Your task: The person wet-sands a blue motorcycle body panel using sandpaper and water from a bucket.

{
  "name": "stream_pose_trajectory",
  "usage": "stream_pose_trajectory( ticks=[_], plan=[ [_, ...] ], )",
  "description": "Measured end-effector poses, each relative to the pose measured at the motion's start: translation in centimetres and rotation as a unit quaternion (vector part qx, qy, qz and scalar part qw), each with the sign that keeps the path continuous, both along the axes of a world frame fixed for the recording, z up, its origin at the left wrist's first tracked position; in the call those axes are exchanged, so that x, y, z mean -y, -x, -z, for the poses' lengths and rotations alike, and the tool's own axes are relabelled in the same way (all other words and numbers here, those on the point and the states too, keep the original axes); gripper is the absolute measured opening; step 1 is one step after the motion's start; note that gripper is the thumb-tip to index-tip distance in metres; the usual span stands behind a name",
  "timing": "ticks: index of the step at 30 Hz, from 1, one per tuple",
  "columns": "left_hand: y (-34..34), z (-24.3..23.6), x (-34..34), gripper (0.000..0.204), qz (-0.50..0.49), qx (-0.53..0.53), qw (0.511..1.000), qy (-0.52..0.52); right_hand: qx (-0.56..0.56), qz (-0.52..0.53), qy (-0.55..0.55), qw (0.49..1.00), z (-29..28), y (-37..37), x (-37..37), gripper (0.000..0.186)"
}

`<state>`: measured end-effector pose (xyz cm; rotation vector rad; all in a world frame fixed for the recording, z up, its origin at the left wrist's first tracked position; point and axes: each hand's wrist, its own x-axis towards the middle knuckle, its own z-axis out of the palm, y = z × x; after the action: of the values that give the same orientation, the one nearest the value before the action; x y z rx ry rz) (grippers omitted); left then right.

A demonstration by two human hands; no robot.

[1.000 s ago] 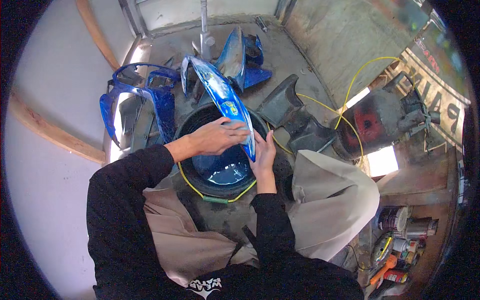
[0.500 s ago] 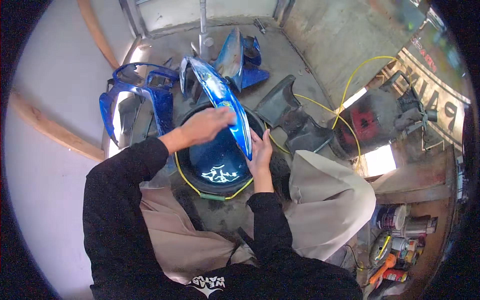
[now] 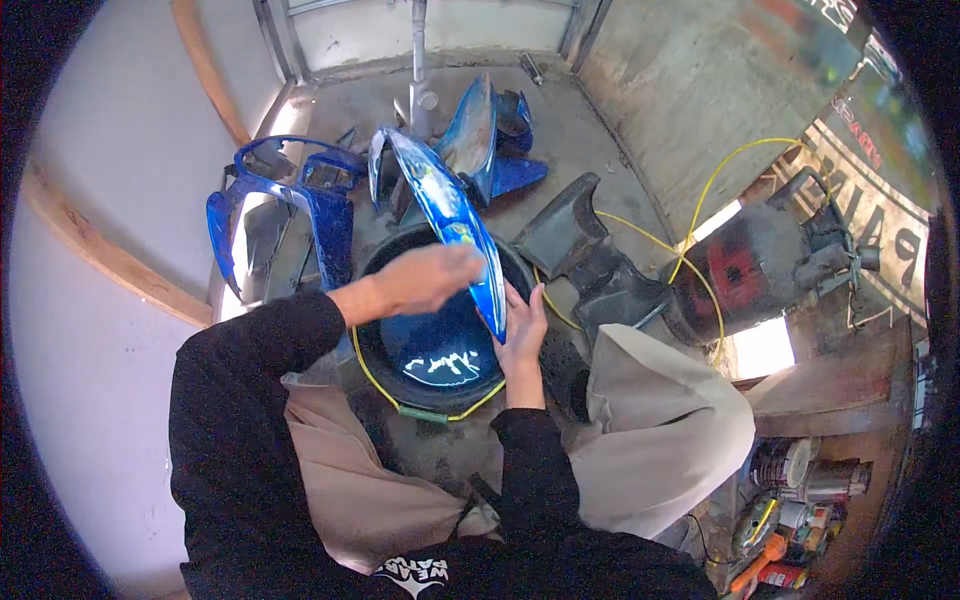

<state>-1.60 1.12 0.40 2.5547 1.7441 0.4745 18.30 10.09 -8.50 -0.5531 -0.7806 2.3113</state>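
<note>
A long, glossy blue curved panel (image 3: 435, 195) with a scuffed patch is tilted over a black bucket (image 3: 375, 350) of water, which has a yellow handle and green grip. My right hand (image 3: 523, 335) grips the lower end of the panel from beneath and the right. My left hand (image 3: 430, 275), blurred by motion, lies against the panel's middle with its fingers closed; whatever is under the fingers is hidden.
A blue frame-like fairing (image 3: 330, 225) leans at the left, more blue panels (image 3: 470, 130) lie behind. Dark plastic parts (image 3: 565, 235), a yellow hose (image 3: 710, 190) and a compressor tank (image 3: 715, 275) are at the right. Cans and tools (image 3: 780, 465) crowd the lower right, beside a knee.
My left hand has been moving back and forth over the panel's middle while my right hand keeps its grip. The whole view has shifted slightly, with the scene now lower in the picture.
</note>
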Motion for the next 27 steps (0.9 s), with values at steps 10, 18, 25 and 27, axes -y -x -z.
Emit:
stream_pose_trajectory(
  ticks=[10, 18, 25, 27],
  plan=[
    [1.4, 0.1, -0.2, 0.035, -0.038, 0.046, 0.998, -0.015, 0.014, -0.011, -0.019, 1.000, -1.4, 0.2, 0.5, 0.100],
    [-1.5, 2.3, 1.8, 0.055, 0.146, -0.041, 0.988, -0.019, -0.002, -0.012, 0.006, 1.000, -0.7, 0.5, 0.8, 0.099],
    [-0.6, 0.2, 1.9, 0.044, 0.022, -0.122, 0.991, -0.057, 0.003, -0.004, 0.003, 1.000, -1.2, 0.1, 0.5, 0.100],
    [-2.9, 0.8, 2.4, 0.051, 0.122, -0.113, 0.986, -0.010, -0.003, -0.018, 0.007, 1.000, -0.9, -0.2, 0.7, 0.100]
  ],
)
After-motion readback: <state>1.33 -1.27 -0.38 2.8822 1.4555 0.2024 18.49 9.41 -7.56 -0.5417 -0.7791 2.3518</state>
